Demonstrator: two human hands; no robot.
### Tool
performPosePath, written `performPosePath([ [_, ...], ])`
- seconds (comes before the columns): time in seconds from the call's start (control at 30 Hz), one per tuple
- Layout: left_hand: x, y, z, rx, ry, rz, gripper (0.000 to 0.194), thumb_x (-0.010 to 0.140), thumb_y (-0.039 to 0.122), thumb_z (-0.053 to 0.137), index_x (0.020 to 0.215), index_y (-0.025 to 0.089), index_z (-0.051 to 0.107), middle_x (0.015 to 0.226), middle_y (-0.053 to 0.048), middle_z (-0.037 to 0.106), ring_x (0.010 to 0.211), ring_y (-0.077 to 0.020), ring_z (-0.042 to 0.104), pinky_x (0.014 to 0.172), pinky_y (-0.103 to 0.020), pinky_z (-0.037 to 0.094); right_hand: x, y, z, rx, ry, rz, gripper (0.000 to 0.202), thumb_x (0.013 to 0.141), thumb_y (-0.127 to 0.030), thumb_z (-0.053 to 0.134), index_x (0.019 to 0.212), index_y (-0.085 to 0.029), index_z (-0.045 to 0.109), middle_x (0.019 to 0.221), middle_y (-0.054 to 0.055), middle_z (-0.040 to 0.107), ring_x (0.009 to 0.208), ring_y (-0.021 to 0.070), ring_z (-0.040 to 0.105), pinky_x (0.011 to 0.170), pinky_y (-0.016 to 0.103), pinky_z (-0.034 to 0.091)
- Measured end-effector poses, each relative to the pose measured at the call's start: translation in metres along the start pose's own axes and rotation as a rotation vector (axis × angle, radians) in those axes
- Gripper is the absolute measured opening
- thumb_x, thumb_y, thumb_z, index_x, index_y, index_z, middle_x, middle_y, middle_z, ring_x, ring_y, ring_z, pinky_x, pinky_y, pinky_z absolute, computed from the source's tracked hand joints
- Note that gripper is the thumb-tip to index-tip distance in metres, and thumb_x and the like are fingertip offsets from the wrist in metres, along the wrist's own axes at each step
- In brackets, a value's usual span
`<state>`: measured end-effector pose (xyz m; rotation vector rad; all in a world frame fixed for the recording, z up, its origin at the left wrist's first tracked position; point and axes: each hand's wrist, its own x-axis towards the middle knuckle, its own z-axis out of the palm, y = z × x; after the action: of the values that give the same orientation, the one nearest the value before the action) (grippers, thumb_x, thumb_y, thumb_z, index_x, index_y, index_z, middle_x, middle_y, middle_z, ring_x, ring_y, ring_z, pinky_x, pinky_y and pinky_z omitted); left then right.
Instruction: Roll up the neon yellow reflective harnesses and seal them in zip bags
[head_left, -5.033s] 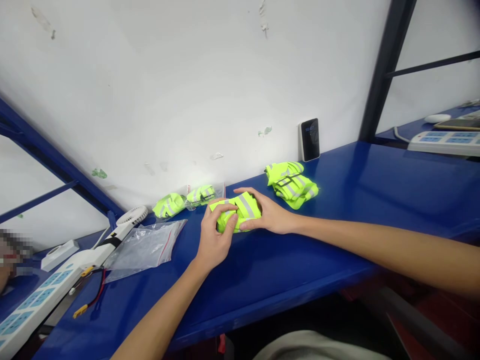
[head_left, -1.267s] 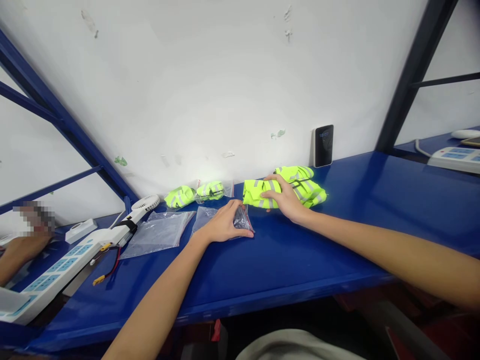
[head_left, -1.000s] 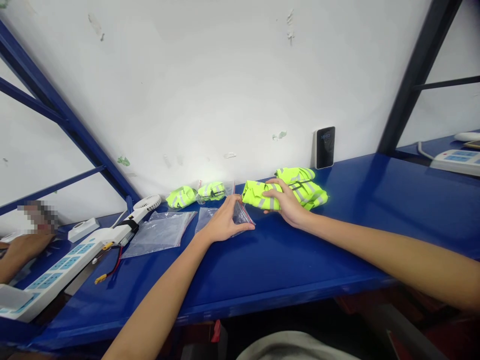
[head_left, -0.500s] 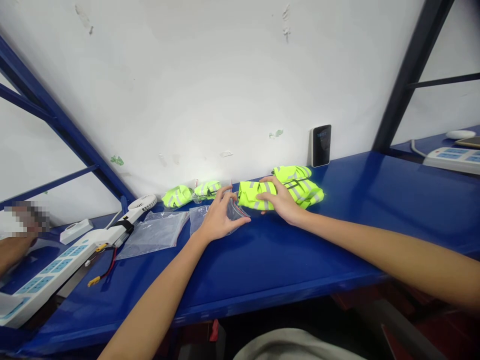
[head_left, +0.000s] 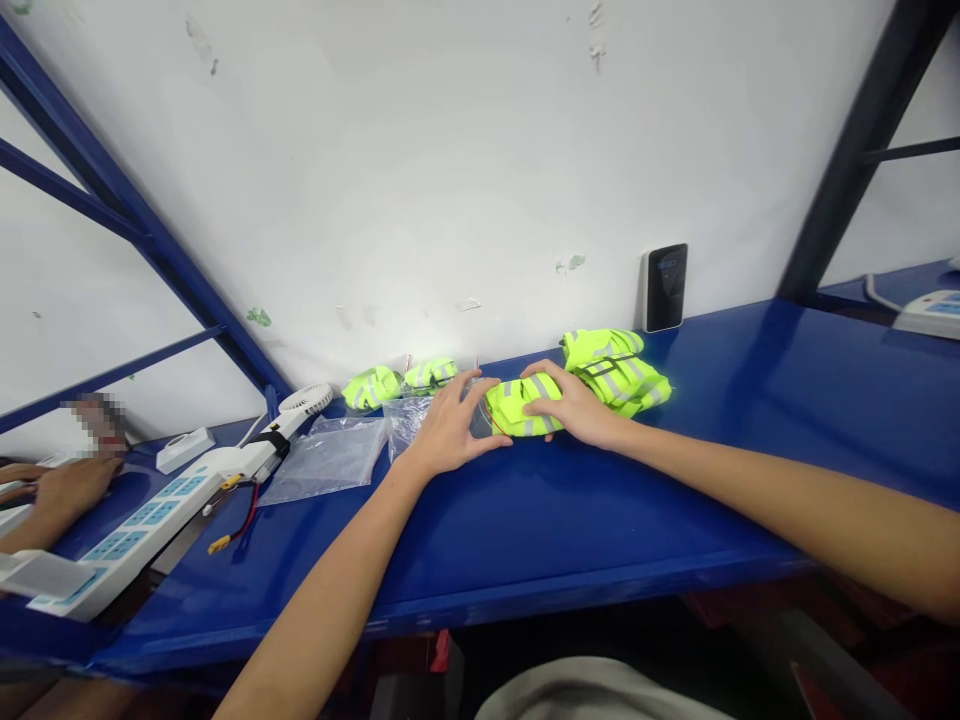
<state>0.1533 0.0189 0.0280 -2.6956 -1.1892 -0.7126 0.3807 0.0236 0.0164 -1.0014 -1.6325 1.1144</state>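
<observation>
Rolled reflective vest (head_left: 525, 405): gripped by right hand (head_left: 576, 408) (yellow-green)
Left hand (head_left: 450, 425): spread at zip bag (head_left: 406, 418), left of vest

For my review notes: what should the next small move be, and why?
Probably to ease the yellow bundle into the clear bag at the left hand: that hand spreads the bag's mouth, and the right hand has the bundle at it.

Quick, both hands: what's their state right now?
Left hand: open, thumb and fingers spread at the clear bag's mouth; grip unclear.
Right hand: closed on the yellow-green bundle, at that mouth.
</observation>
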Motion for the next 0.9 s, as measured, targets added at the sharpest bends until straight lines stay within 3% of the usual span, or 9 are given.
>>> performPosePath([
  [0.2,0.000,0.003,-0.004,0.091,-0.021,0.059,0.082,0.076,0.067,0.062,0.143,0.029,0.036,0.150,-0.015,0.032,0.138,-0.0363,0.033,0.111,-0.054,0.030,0.001,-0.002,-0.002,0.038,-0.063,0.045,0.037,0.072,-0.030,0.065,0.107,-0.028,0.054,0.094,0.001,0.051,0.072,0.0197,0.058,0.046,0.031,0.053],
  [0.3,0.000,0.009,-0.005,0.010,-0.057,0.106,0.085,0.075,0.068,0.063,0.145,0.030,0.033,0.150,-0.015,0.032,0.137,-0.0347,0.036,0.111,-0.051,0.034,0.000,-0.001,-0.002,-0.009,-0.108,-0.079,0.036,0.073,-0.027,0.065,0.107,-0.026,0.056,0.102,0.001,0.055,0.085,0.0210,0.059,0.066,0.034,0.054],
  [0.4,0.000,0.015,-0.003,-0.063,-0.086,0.110,0.088,0.076,0.068,0.061,0.149,0.032,0.026,0.150,-0.013,0.031,0.137,-0.0333,0.038,0.108,-0.051,0.040,0.000,0.003,0.000,-0.078,-0.109,-0.220,0.038,0.073,-0.025,0.066,0.109,-0.023,0.056,0.108,0.001,0.058,0.102,0.0226,0.055,0.089,0.037,0.046],
  [0.47,0.001,0.017,0.000,-0.074,-0.086,0.084,0.090,0.077,0.069,0.059,0.150,0.032,0.022,0.152,-0.014,0.029,0.139,-0.0333,0.036,0.107,-0.051,0.040,0.002,0.006,0.001,-0.102,-0.084,-0.241,0.042,0.073,-0.026,0.068,0.113,-0.023,0.055,0.114,0.001,0.057,0.108,0.0233,0.053,0.095,0.037,0.042],
  [0.7,0.002,0.015,0.003,0.096,-0.065,0.047,0.110,0.065,0.071,0.069,0.152,0.028,0.018,0.160,-0.016,0.015,0.147,-0.0413,0.011,0.116,-0.062,0.018,0.003,0.007,0.001,-0.141,0.028,-0.246,0.047,0.072,-0.027,0.070,0.115,-0.023,0.051,0.117,0.002,0.055,0.107,0.0225,0.053,0.095,0.036,0.041],
  [0.77,0.001,0.014,0.003,0.129,-0.056,0.002,0.108,0.068,0.066,0.070,0.153,0.027,0.016,0.158,-0.016,0.019,0.146,-0.0410,0.014,0.115,-0.063,0.017,0.002,0.007,0.001,-0.147,0.019,-0.237,0.047,0.072,-0.028,0.070,0.114,-0.023,0.051,0.113,0.002,0.056,0.101,0.0220,0.055,0.092,0.036,0.043],
  [0.9,0.000,0.017,0.008,0.129,-0.068,-0.002,0.104,0.070,0.059,0.070,0.152,0.023,0.017,0.143,-0.017,0.043,0.136,-0.0357,0.036,0.114,-0.060,0.021,0.002,0.011,0.005,-0.179,0.012,-0.238,0.048,0.070,-0.026,0.070,0.113,-0.022,0.051,0.113,0.002,0.058,0.104,0.0232,0.056,0.094,0.037,0.042],
])
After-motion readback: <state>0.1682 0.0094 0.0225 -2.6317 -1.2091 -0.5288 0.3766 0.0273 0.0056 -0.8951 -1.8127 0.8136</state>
